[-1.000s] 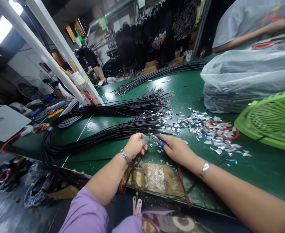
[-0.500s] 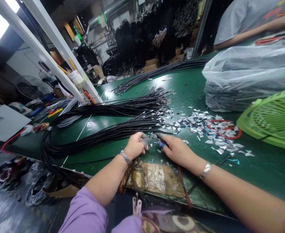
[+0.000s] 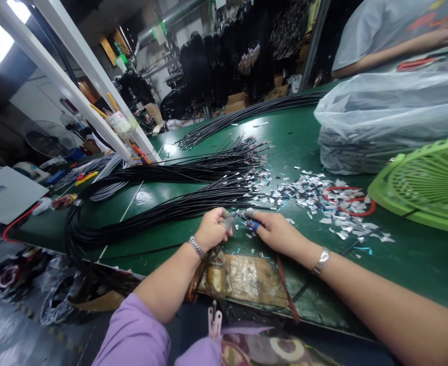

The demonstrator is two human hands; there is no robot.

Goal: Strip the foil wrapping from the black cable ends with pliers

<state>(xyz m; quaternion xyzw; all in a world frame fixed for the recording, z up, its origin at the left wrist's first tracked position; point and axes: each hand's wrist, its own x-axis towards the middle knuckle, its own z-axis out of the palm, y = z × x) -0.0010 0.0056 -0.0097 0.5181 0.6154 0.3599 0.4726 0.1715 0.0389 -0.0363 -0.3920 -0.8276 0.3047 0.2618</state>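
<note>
My left hand (image 3: 216,227) is closed on a thin black cable whose stripped end pokes out toward the right. Tape-like finger covers wrap its thumb and a finger. Facing it, my right hand (image 3: 271,229) pinches at that same cable end, with grey and blue covers on its fingertips. Bits of foil and fine wire show between the fingertips, too small to tell apart. Just behind both hands lies a thick bundle of black cables (image 3: 162,213), its ends pointing right. A second cable bundle (image 3: 178,172) with frayed copper-coloured ends lies beyond it.
Foil and sheath scraps (image 3: 307,193) are strewn to the right around red rings (image 3: 368,207). A green fan (image 3: 425,188) and a plastic-wrapped stack (image 3: 387,127) stand farther right. A taped wooden block (image 3: 252,279) sits at the near edge. Behind the stack is a co-worker's arm (image 3: 395,53).
My right hand has shifted very slightly left, closer to my left hand at the cable end. The view has turned a little; the bundles lie as before.
</note>
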